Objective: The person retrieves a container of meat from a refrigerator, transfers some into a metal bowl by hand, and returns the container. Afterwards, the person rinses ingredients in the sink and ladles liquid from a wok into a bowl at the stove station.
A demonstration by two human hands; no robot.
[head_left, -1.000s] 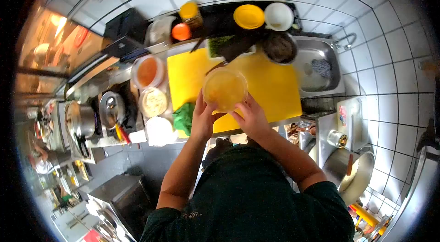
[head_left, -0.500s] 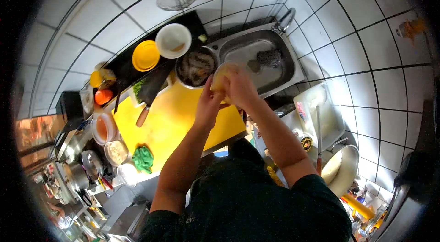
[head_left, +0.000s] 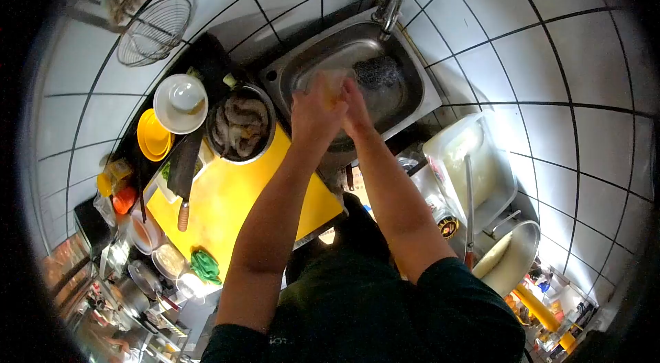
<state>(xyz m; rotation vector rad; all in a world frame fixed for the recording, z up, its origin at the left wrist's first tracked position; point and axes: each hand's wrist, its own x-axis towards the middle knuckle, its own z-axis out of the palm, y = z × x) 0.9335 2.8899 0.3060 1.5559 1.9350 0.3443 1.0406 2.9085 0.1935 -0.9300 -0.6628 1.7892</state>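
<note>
Over the left part of the steel sink (head_left: 323, 53), both hands are close together around a pale translucent container (head_left: 338, 78), blurred, with something yellowish at it. My left hand (head_left: 317, 115) is wrapped round its left side. On its right side is my right hand (head_left: 353, 107), fingers bent against it. A dark scouring pad (head_left: 377, 73) lies in the basin under the faucet (head_left: 392, 7). Left of the sink, a metal bowl of shrimp-like pieces (head_left: 240, 124) stands at the corner of the yellow cutting board (head_left: 234, 191).
A cleaver (head_left: 183, 177) lies at the board's left edge, near a white bowl (head_left: 180, 103) and yellow lids (head_left: 154, 135). A green cloth (head_left: 204, 266) is on the near left corner. At right stand a plastic tub (head_left: 481, 177) and a large pot (head_left: 512, 260).
The view has turned and shifted toward the sink. Both hands have moved from beside the shrimp bowl to over the basin, still holding the pale container.
</note>
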